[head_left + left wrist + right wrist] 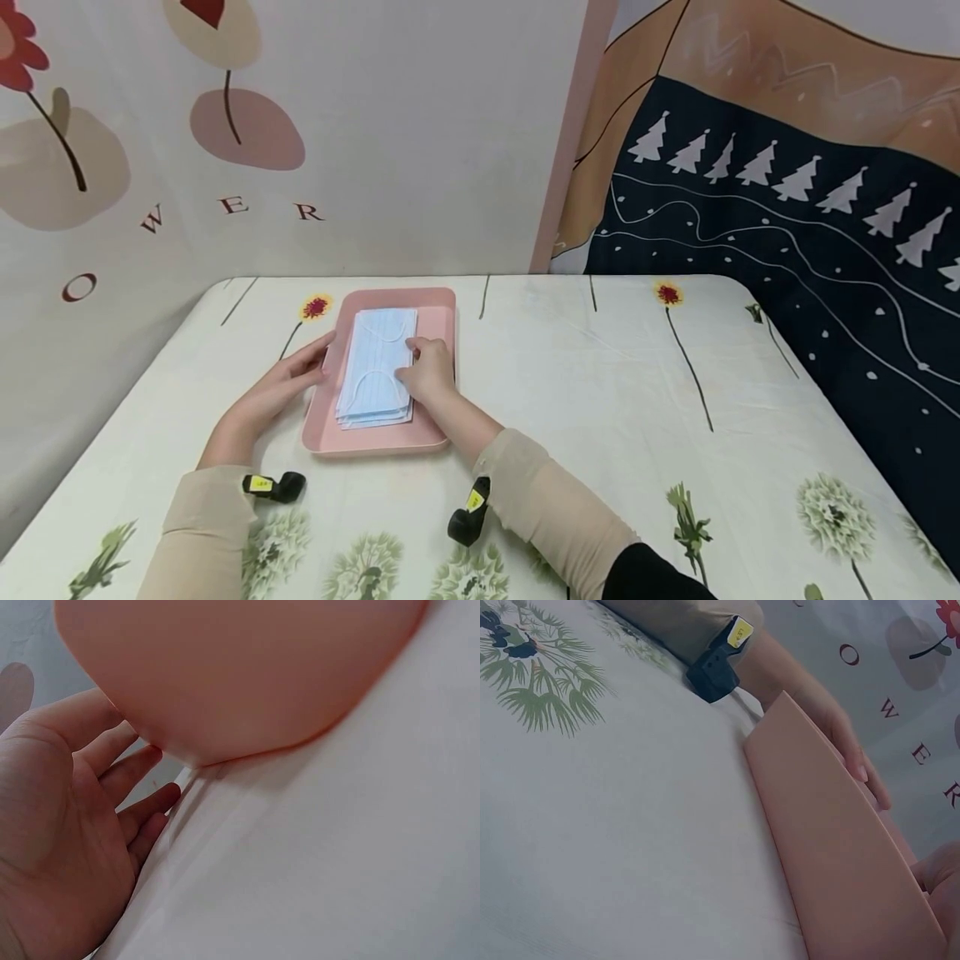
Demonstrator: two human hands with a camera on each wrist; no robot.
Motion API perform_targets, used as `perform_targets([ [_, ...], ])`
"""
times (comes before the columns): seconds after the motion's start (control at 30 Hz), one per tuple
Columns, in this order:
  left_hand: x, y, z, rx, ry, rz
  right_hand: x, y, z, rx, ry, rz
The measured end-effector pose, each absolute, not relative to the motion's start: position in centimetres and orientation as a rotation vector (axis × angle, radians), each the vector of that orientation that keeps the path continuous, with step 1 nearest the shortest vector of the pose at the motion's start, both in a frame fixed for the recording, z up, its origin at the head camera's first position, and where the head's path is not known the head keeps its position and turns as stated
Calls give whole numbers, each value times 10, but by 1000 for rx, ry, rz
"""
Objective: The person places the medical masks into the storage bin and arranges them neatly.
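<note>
A stack of light-blue pleated face masks (375, 354) with white ear loops lies lengthwise in a shallow pink tray (322, 429). At the stack's right edge, my right hand (431, 371) reaches over the tray's side and pinches the masks with curled fingers, the thumb lying on top. How many layers it holds is hidden. My left hand (281, 387) rests its loosely extended fingers against the tray's left rim. In the left wrist view the left hand (67, 810) has its fingers spread beside the tray (240, 682). The right wrist view shows mostly the tray's outer wall (825, 825).
The tray stands on a table with a white flower-print cloth (570, 400). Behind it hangs a pale printed curtain (435, 142), and a dark cloth with white trees (787, 217) is at the right. Black wrist cameras (468, 521) sit at both cuffs.
</note>
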State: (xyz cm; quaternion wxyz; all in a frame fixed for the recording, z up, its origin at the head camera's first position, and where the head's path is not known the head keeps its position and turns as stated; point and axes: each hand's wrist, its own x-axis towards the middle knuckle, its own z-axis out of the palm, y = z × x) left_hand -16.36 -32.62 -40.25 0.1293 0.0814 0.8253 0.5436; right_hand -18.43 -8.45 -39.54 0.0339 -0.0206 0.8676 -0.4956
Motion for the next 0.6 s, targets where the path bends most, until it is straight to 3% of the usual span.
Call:
perform_targets([
  [0.6, -164, -325, -406, 244, 2410, 1571, -175, -62, -381, -237, 2437, -1885],
])
